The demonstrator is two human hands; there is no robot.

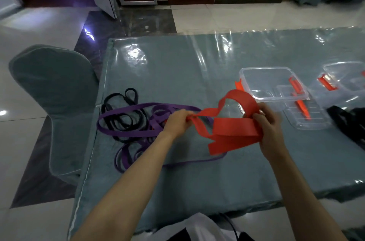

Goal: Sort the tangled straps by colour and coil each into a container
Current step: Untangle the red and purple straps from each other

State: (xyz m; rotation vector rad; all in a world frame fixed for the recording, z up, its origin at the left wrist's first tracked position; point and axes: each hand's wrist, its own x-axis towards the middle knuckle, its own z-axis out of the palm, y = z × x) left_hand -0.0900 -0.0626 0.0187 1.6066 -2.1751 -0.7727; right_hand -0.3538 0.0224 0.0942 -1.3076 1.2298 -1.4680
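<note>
Red strap (233, 128), wide, flat, looped in folds, held above bench (177, 71) middle. Left hand (177, 120) fingers pinch twisted end; right hand (266, 122) fingers grip gathered loops. Purple strap (126, 132) and black strap (118, 102) tangled near left edge. Clear container (272, 83) just beyond.

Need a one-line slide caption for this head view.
Both hands, left hand and right hand, coil the red strap beside a clear container.

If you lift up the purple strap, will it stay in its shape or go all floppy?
Probably floppy: the purple strap lies in loose, curling loops on the table. It may drag the black strap along, since the two overlap.
</note>
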